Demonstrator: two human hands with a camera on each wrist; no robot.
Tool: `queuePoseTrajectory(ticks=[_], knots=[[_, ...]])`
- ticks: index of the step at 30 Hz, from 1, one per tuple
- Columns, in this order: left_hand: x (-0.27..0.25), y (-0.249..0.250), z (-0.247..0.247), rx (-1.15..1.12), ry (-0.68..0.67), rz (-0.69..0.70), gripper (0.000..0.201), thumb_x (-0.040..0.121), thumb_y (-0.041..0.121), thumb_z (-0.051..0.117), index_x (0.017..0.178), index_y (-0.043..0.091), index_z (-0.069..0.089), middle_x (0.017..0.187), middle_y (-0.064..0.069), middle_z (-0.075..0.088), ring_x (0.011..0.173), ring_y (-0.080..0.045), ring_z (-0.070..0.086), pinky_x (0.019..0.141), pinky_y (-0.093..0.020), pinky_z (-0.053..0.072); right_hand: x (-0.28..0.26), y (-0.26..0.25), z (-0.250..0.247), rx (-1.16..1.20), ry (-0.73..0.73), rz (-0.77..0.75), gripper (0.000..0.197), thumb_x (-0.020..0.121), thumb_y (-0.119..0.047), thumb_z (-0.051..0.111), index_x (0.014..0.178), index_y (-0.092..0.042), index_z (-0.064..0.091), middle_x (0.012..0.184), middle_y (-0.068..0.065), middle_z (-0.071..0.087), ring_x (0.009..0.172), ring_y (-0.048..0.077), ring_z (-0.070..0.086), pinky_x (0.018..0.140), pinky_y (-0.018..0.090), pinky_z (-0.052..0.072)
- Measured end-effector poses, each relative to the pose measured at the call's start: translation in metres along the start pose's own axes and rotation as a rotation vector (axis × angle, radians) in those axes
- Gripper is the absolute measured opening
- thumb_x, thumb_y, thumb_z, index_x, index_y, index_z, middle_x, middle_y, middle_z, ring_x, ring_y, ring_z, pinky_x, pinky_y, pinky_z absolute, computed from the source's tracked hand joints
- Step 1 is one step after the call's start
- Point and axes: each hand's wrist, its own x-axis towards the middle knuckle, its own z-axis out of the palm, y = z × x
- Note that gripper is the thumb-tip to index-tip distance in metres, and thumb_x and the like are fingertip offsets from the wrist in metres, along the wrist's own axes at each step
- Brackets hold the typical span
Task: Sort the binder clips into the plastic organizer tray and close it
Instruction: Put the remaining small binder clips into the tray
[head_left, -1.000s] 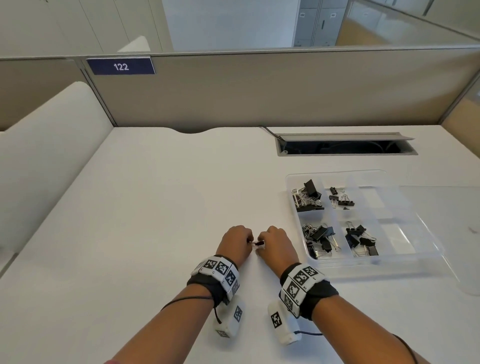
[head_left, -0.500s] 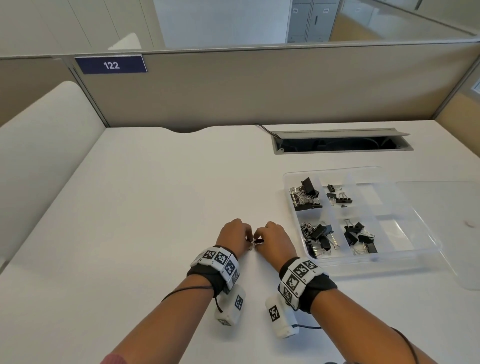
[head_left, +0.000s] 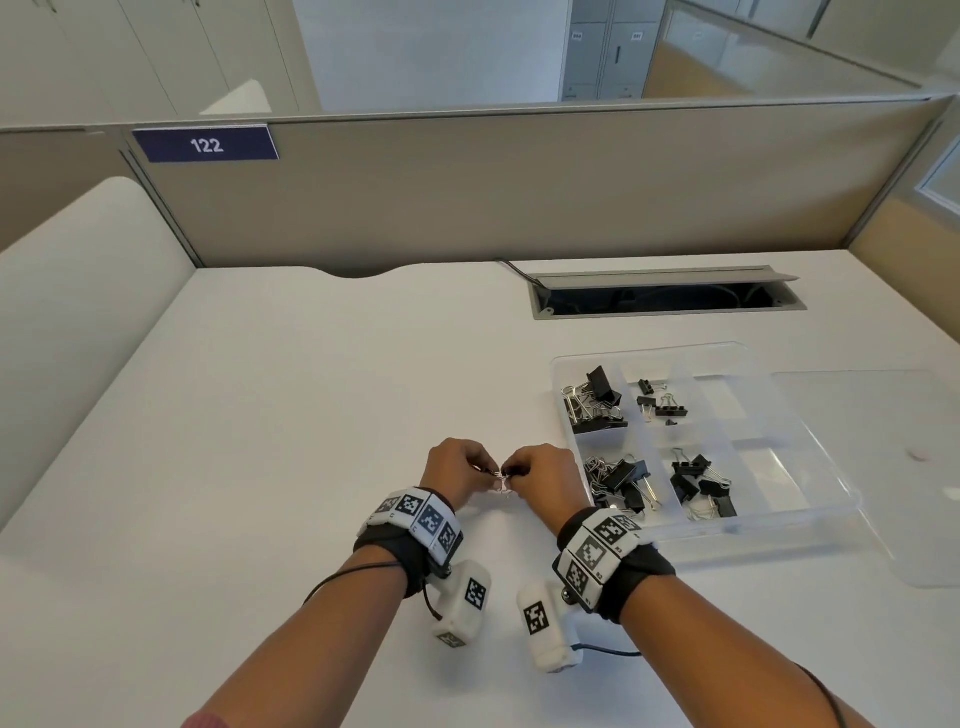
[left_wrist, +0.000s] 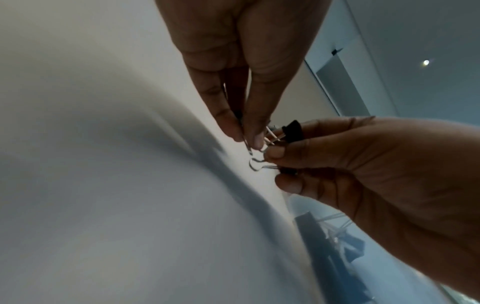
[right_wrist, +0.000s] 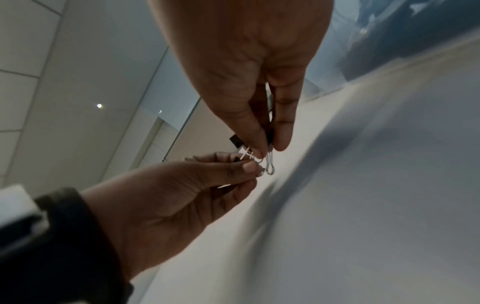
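Hands staying together, barely shifting: left hand (head_left: 457, 467) and right hand (head_left: 543, 475) pinching tangled clips (head_left: 503, 480) over the desk (head_left: 291, 415), beside the tray (head_left: 779, 540). Four compartments holding clips; lid (head_left: 883, 467) lying open, closing pending.

The white desk (head_left: 291, 415) carries an open clear organizer tray (head_left: 810, 462), its lid (head_left: 883, 467) alongside.

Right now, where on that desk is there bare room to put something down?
The white desk lies bare left of the left hand, up to the grey partition. To the right it is crowded: the clear plastic organizer tray of black binder clips and its clear lid.
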Motion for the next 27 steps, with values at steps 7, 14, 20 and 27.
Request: queuePoseTrajectory(ticks=[7, 14, 20, 27], knots=[[0.018, 0.059, 0.016, -0.138, -0.044, 0.146, 0.012, 0.064, -0.001, 0.077, 0.072, 0.005, 0.072, 0.06, -0.001, 0.065, 0.054, -0.002, 0.059, 0.055, -0.008, 0.046, -0.003, 0.005, -0.071, 0.048, 0.152, -0.044, 0.017, 0.077, -0.002, 0.062, 0.088, -0.008, 0.074, 0.087, 0.011, 0.075, 0.073, 0.015, 0.061, 0.075, 0.029, 0.053], [0.023, 0.132, 0.095, -0.168, -0.16, 0.284, 0.019, 0.073, 0.002, 0.073, 0.092, 0.007, 0.073, 0.081, -0.007, 0.07, 0.073, -0.013, 0.064, 0.071, -0.015, 0.052, -0.019, 0.065, -0.166, 0.011, 0.244, 0.055, 0.014, 0.075, 0.001, 0.069, 0.085, -0.008, 0.075, 0.09, 0.013, 0.074, 0.075, 0.025, 0.068, 0.079, 0.039, 0.058], [0.021, 0.183, 0.178, -0.085, -0.283, 0.299, 0.021, 0.078, 0.005, 0.069, 0.1, 0.007, 0.071, 0.098, -0.015, 0.072, 0.077, -0.017, 0.065, 0.079, -0.034, 0.055, -0.033, 0.138, -0.223, -0.086, 0.279, 0.178, 0.022, 0.076, 0.006, 0.061, 0.078, -0.013, 0.073, 0.083, 0.011, 0.074, 0.071, 0.024, 0.068, 0.076, 0.039, 0.059], [0.031, 0.2, 0.218, 0.04, -0.293, 0.27, 0.03, 0.084, 0.001, 0.059, 0.113, 0.007, 0.064, 0.118, -0.013, 0.067, 0.107, -0.022, 0.064, 0.097, -0.036, 0.051, -0.032, 0.19, -0.249, -0.16, 0.215, 0.159, 0.039, 0.078, 0.011, 0.048, 0.1, -0.014, 0.069, 0.102, 0.006, 0.073, 0.09, 0.018, 0.067, 0.084, 0.024, 0.05]])
